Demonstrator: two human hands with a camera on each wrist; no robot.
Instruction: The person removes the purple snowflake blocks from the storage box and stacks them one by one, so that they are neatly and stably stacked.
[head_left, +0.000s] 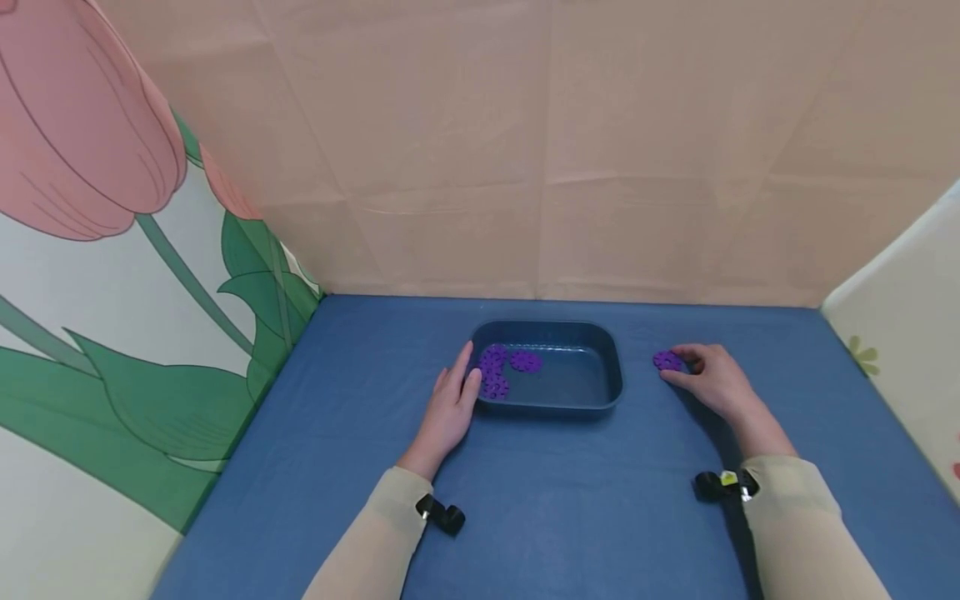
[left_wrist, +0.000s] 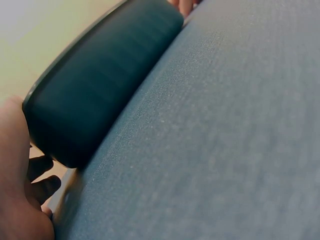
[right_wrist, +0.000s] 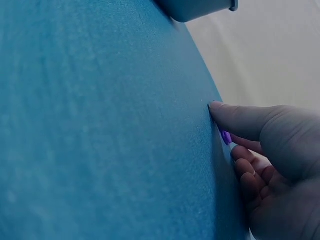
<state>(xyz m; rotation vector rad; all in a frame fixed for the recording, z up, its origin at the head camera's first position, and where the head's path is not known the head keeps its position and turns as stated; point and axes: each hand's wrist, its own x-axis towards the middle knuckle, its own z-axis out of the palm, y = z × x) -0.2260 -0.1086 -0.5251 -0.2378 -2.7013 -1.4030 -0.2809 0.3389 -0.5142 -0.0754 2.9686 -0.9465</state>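
Observation:
A dark blue rectangular tray [head_left: 551,408] stands on the table with several purple notched discs [head_left: 526,361] inside, mostly gathered at its left end. My left hand [head_left: 447,408] rests along the tray's left wall, fingers extended and thumb near the rim; the left wrist view has the hand [left_wrist: 20,185] right at the tray's end [left_wrist: 90,85]. To the right of the tray, my right hand [head_left: 712,379] pinches another purple disc [head_left: 665,360] between thumb and fingers, low over the cloth. In the right wrist view, the hand [right_wrist: 280,155] mostly hides this purple disc [right_wrist: 226,137].
Blue cloth [head_left: 555,500] covers the table. A plain tan backdrop [head_left: 540,167] rises behind its far edge. On the left stands a panel with a printed tulip [head_left: 90,125], and a pale panel [head_left: 907,333] borders the right. Each wrist carries a small black camera [head_left: 442,514].

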